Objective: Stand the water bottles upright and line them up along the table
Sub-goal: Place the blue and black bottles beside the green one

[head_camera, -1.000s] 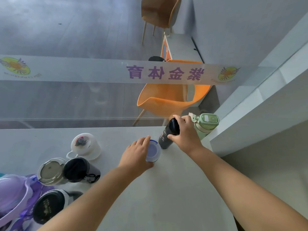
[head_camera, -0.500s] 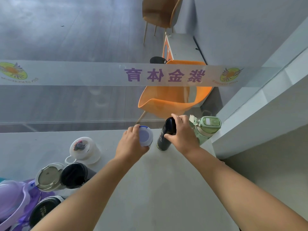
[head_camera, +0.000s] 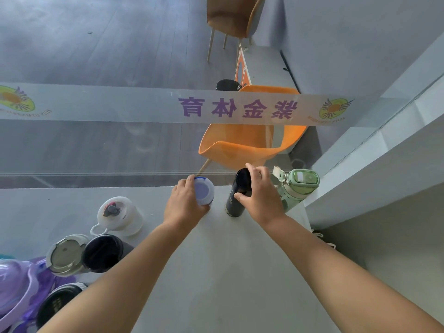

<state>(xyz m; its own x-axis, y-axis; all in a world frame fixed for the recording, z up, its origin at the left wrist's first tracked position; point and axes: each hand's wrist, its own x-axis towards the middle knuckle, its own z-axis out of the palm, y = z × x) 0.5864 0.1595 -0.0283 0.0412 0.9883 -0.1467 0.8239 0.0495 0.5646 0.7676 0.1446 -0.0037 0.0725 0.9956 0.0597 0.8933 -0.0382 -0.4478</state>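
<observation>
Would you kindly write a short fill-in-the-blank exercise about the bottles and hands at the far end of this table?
1. The right hand grips the ____ bottle.
2. The left hand holds the bottle with the ____ lid.
3. The green bottle stands to the ____ of the right hand.

Missing words: black; blue; right

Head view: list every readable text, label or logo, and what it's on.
"紫金体育", purple, seen mirrored from behind: on the frosted band across the glass.
Round logos at both ends of the band: small lettering under them, too blurred to read.
Black bottle under the right hand: gold print on its side, too small to read.
Black lid at lower left: gold print, blurred.
Green bottle: no readable text.
</observation>
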